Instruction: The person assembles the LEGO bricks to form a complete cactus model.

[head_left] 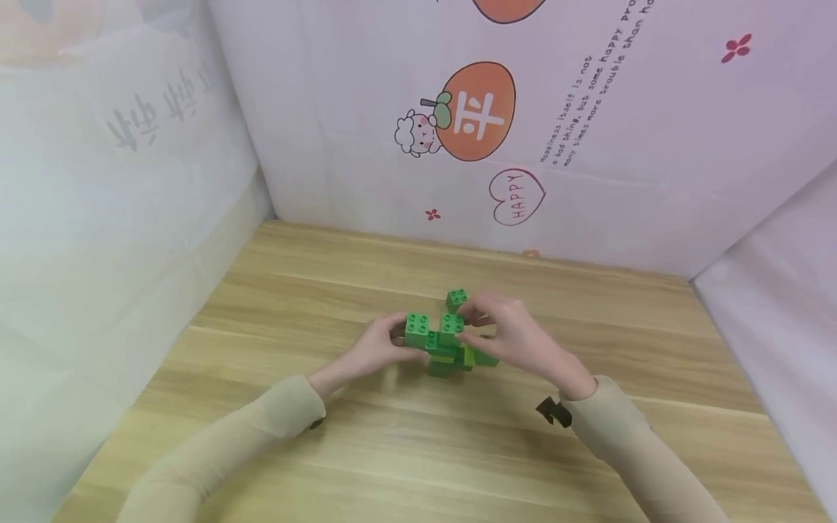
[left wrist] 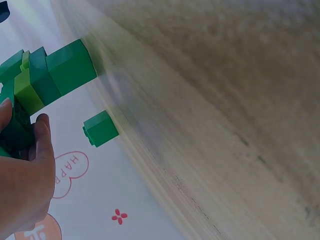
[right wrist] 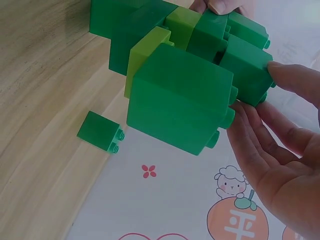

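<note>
A stepped build of toy building blocks (head_left: pixel 441 347) in dark, mid and lime green is held above the wooden table. My left hand (head_left: pixel 382 343) grips its left part, with fingers and thumb around the blocks in the left wrist view. A square studded block (head_left: pixel 451 329) on top of the build lies between the thumb and fingers of my right hand (head_left: pixel 513 330), which pinches it. In the right wrist view that block (right wrist: pixel 247 70) sits against its dark green neighbour. Another studded block (head_left: pixel 417 330) rises beside my left fingers. Behind the build, a loose green block (head_left: pixel 456 298) stands on the table.
The wooden tabletop (head_left: pixel 392 450) spreads around the hands. A white printed cloth (head_left: pixel 366 145) hangs behind the table's far edge, with more cloth along the left (head_left: pixel 118 240) and right (head_left: pixel 778 290) sides. Dark straps show near both cuffs.
</note>
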A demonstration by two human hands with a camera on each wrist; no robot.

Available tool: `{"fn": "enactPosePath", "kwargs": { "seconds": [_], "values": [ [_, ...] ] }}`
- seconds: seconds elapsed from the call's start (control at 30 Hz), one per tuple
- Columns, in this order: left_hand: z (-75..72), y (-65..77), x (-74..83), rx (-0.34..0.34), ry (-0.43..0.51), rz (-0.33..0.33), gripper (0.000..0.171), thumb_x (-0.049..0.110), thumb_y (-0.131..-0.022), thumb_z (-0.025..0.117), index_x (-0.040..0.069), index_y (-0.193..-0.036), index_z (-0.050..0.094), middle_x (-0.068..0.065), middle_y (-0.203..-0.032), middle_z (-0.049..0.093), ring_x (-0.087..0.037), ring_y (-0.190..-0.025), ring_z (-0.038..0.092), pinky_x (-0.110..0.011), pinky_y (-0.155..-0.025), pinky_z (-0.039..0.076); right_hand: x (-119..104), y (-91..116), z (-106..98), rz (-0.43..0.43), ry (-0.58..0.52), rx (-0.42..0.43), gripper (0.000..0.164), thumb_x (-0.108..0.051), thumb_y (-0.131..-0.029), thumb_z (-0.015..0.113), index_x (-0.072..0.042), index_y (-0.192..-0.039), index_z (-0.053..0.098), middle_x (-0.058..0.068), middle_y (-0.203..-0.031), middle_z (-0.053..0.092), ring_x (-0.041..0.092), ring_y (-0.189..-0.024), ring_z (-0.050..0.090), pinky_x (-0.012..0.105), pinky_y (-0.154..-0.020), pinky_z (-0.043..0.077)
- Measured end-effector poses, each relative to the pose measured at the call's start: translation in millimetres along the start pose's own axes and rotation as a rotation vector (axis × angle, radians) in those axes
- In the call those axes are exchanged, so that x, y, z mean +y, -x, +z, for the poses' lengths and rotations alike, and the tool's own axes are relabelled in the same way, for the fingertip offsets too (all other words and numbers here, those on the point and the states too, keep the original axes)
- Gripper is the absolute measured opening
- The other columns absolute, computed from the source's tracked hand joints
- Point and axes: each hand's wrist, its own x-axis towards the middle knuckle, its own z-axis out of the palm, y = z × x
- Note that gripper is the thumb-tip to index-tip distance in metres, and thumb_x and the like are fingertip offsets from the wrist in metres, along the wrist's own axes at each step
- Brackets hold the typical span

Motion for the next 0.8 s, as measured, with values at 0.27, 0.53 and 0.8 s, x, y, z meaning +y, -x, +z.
{"fn": "enactPosePath", "kwargs": {
  "seconds": [0.27, 0.53, 0.8],
  "values": [
    [2.9, 1.2, -0.1, 0.009, 0.008, -0.009, 0.054, 0.007, -0.08, 0.08, 0.001, -0.129, 0.058, -0.019, -0.125, 0.067, -0.031, -0.114, 0.067, -0.031, -0.098, 0.057, 0.1, 1.5, 0.6, 0.013, 0.004, -0.025, 0.026, -0.007, -0.081, 0.079, -0.003, -0.103, 0.065, 0.008, -0.098, 0.072, 0.02, -0.088, 0.073, 0.031, -0.08, 0.063],
    [3.1, 2.2, 2.0, 0.016, -0.008, -0.007, 0.053, 0.008, -0.08, 0.08, 0.001, -0.128, 0.058, -0.018, -0.124, 0.068, -0.031, -0.114, 0.068, -0.031, -0.098, 0.057, -0.6, 0.7, 0.7, 0.015, 0.017, -0.048, 0.027, -0.007, -0.081, 0.08, -0.002, -0.103, 0.066, 0.008, -0.097, 0.073, 0.021, -0.087, 0.073, 0.033, -0.079, 0.064],
    [2.9, 0.9, 1.7, 0.012, 0.002, -0.012, 0.054, 0.007, -0.08, 0.08, 0.001, -0.129, 0.057, -0.019, -0.124, 0.067, -0.032, -0.114, 0.068, -0.032, -0.098, 0.058, -1.2, 0.0, 0.5, -0.008, 0.038, -0.051, 0.029, -0.008, -0.081, 0.079, -0.004, -0.108, 0.069, 0.008, -0.1, 0.073, 0.02, -0.086, 0.072, 0.033, -0.077, 0.064]
  ]
}}
